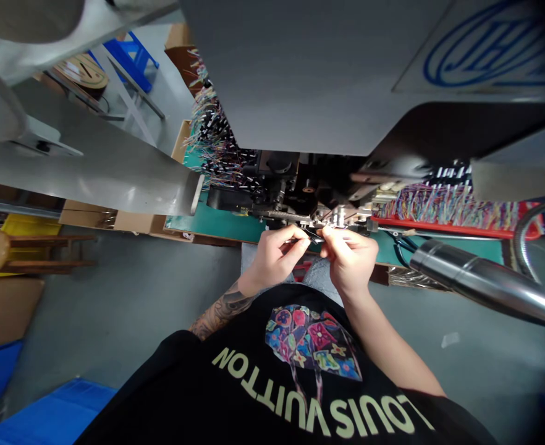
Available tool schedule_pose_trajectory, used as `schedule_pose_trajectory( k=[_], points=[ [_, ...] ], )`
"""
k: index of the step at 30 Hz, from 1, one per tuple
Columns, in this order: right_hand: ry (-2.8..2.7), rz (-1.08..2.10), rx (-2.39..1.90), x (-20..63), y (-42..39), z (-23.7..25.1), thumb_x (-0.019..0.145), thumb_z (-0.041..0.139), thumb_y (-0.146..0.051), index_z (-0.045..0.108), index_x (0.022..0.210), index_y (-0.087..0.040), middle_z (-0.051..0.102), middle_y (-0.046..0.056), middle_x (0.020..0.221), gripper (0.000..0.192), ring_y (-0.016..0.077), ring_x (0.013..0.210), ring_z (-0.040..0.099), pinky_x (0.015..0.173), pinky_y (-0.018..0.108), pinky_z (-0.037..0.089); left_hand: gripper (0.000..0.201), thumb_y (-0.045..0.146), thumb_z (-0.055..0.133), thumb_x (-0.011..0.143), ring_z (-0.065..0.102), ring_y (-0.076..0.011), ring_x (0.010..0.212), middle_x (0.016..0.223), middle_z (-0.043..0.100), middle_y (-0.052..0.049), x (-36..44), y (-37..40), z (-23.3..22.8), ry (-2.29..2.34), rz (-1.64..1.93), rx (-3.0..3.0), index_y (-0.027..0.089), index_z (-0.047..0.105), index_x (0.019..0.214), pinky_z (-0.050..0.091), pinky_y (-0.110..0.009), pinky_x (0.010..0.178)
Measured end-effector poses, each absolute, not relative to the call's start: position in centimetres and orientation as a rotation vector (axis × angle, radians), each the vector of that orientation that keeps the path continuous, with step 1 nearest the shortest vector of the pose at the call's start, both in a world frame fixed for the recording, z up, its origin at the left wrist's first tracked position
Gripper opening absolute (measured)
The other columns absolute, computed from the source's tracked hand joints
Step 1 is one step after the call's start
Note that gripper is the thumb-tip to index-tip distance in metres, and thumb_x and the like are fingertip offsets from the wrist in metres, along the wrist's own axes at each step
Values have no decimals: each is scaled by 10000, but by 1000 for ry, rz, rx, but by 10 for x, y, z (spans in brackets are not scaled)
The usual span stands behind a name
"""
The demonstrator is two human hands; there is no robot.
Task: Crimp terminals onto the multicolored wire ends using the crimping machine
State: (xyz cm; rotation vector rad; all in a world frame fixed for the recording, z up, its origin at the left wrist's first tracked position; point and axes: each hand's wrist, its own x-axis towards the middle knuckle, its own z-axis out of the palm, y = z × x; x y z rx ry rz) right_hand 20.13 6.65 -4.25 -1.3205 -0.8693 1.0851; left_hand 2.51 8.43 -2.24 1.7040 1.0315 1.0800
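Note:
My left hand (276,254) and my right hand (350,256) are held close together at the front of a black machine head (291,185). Between their fingertips both hands pinch a small thin wire piece (316,237), just below the machine's metal tooling (335,217). The piece is tiny and largely hidden by my fingers. The machine stands on a green bench top (226,224).
Bundles of coloured wires lie left (212,133) of the machine and in a red tray (458,227) to its right. A large grey cover (328,68) overhangs. A shiny metal tube (485,281) juts in at right. A wooden stool (4,253) and blue crates (54,414) stand at left.

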Motion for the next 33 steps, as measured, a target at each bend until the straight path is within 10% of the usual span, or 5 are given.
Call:
schedule_pose_trajectory(
  k=[33],
  points=[
    [-890, 972, -1379, 198, 67, -36, 1001, 869, -456, 677, 572, -251, 572, 2, 548, 512, 170, 557, 508, 565, 355, 430, 223, 312, 697, 1110, 573, -116, 583, 732, 718, -4, 27, 82, -22, 1067, 1072, 1723, 183, 746, 935, 480, -269, 601]
  ],
)
